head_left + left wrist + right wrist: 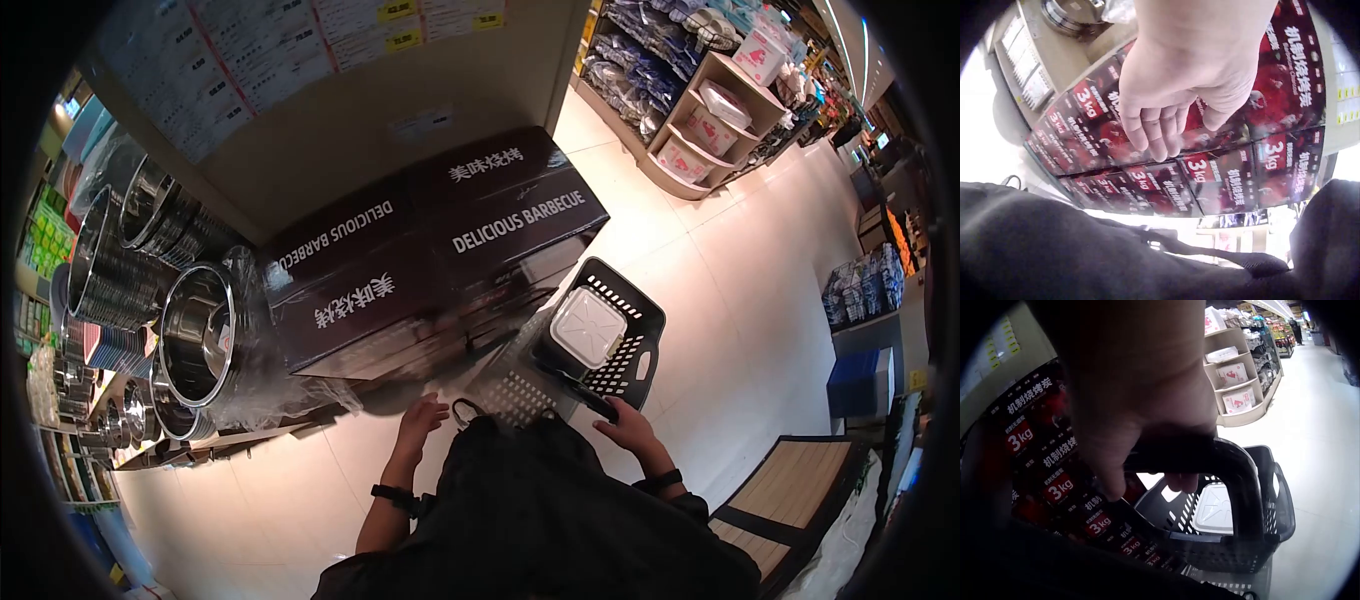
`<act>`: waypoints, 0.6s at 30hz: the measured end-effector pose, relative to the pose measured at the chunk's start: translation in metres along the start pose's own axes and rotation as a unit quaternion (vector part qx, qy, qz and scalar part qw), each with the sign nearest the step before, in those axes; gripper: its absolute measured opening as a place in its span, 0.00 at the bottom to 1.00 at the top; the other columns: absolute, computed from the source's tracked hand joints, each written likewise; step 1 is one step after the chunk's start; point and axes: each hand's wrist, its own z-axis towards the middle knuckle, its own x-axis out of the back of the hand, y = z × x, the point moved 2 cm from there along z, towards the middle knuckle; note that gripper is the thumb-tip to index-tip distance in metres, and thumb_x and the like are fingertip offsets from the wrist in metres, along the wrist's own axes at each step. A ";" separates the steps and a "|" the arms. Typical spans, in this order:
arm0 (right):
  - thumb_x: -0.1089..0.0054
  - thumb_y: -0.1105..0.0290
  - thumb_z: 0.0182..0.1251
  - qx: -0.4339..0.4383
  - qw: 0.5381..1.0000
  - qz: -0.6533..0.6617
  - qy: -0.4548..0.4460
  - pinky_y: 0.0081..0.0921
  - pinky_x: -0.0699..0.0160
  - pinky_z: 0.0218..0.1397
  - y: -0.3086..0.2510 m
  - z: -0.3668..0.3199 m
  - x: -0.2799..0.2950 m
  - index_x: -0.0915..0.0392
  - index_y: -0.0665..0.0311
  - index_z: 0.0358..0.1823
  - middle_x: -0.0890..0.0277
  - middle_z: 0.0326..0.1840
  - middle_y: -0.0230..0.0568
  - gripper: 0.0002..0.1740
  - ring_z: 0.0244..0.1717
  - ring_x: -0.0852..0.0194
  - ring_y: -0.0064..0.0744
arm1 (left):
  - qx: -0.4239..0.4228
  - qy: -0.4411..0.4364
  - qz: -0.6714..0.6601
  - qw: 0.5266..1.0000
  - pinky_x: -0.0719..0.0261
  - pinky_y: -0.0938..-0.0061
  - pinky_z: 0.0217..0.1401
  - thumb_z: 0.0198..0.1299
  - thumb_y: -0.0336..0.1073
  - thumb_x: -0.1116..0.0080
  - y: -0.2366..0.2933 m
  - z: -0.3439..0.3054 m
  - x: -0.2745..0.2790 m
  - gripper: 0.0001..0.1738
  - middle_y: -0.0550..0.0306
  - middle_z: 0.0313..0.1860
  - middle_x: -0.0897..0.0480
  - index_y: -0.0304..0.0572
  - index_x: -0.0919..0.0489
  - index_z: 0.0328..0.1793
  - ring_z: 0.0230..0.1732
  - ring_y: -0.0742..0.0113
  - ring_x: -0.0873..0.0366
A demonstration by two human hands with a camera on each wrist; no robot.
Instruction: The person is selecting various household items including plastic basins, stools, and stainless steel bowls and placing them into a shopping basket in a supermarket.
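Observation:
My right hand grips the black handle of a dark plastic shopping basket, fingers curled round the bar. Inside the basket lies a white lidded container, also visible in the right wrist view. My left hand holds nothing; its fingers hang loosely, slightly bent. Behind it in the left wrist view stand stacked dark red boxes marked 3kg. From the head view, the tops of these boxes read "Delicious Barbecue", and the basket is beside their near right corner.
Shiny steel basins and clear plastic wrapping are at the left of the boxes. A curved shelf with pink-and-white packages is across the tiled aisle. A slatted wooden surface lies at lower right.

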 end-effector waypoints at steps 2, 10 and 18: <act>0.32 0.49 0.55 -0.133 0.989 -0.068 -0.004 0.42 0.22 0.46 0.015 -0.001 0.002 0.24 0.61 0.50 0.19 0.43 0.53 0.28 0.47 0.19 0.51 | -0.090 0.003 0.035 0.995 0.27 0.67 0.58 0.70 0.54 0.51 0.020 0.008 -0.017 0.31 0.49 0.56 0.19 0.38 0.32 0.68 0.54 0.61 0.20; 0.35 0.51 0.56 -0.088 0.984 -0.107 0.109 0.49 0.23 0.36 0.041 -0.014 -0.005 0.24 0.58 0.31 0.21 0.26 0.49 0.18 0.34 0.19 0.56 | -0.262 -0.075 0.311 0.910 0.28 0.67 0.62 0.65 0.48 0.42 0.046 0.024 -0.163 0.28 0.49 0.57 0.21 0.42 0.28 0.67 0.59 0.59 0.23; 0.37 0.55 0.54 -0.013 0.991 -0.101 0.092 0.48 0.21 0.35 0.060 -0.010 0.001 0.24 0.57 0.34 0.21 0.25 0.47 0.15 0.32 0.19 0.52 | -0.465 -0.145 0.563 0.667 0.25 0.58 0.55 0.50 0.44 0.33 0.003 0.035 -0.288 0.26 0.50 0.48 0.21 0.50 0.22 0.56 0.52 0.48 0.23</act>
